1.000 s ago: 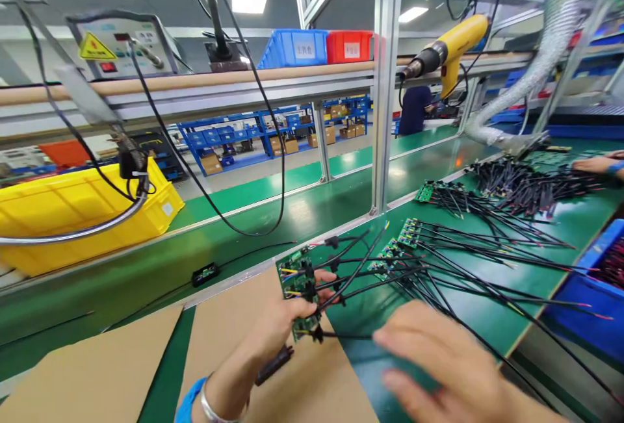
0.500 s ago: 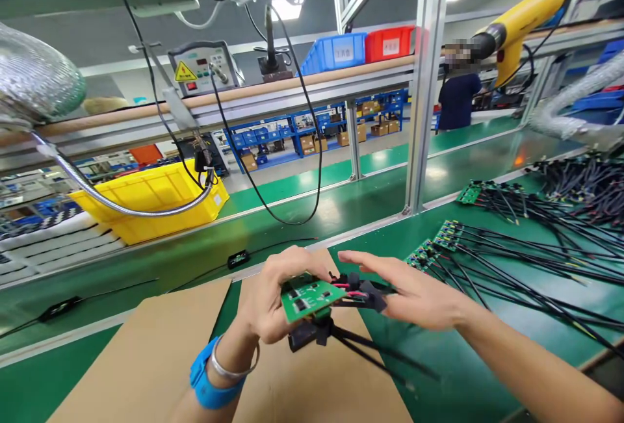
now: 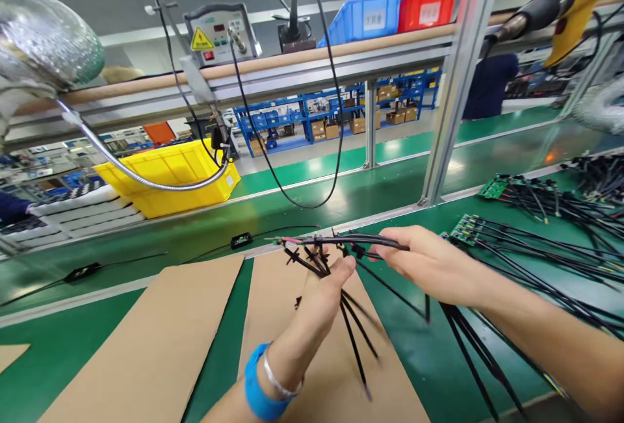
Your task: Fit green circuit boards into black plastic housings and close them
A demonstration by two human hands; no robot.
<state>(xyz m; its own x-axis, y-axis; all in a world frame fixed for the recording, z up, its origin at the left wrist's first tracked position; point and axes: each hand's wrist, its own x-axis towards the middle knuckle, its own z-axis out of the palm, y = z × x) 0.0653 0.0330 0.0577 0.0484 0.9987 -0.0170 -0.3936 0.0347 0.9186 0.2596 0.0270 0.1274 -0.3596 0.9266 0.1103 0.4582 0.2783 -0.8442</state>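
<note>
My left hand (image 3: 316, 303), with a blue band and a silver bangle at the wrist, is closed around a bunch of black cables (image 3: 355, 338) over the cardboard. Several cable ends fan out below the hand, and short ends with small black clips or ties (image 3: 293, 255) stick up above it. My right hand (image 3: 431, 267) pinches black cables (image 3: 368, 239) stretched out level toward the left; more cables hang down below that hand. No green board face is visible between the hands.
Two cardboard sheets (image 3: 151, 332) lie on the green bench. At right lie several green circuit boards (image 3: 467, 228) with long black cables. A yellow bin (image 3: 170, 179) stands behind at left. A yellow heat gun (image 3: 568, 4) hangs upper right; a metal post (image 3: 451, 98) rises behind.
The green board face seen in my left hand has turned out of sight. My right hand, flat and loosely spread before, has closed on cables. The camera view has shifted left and down.
</note>
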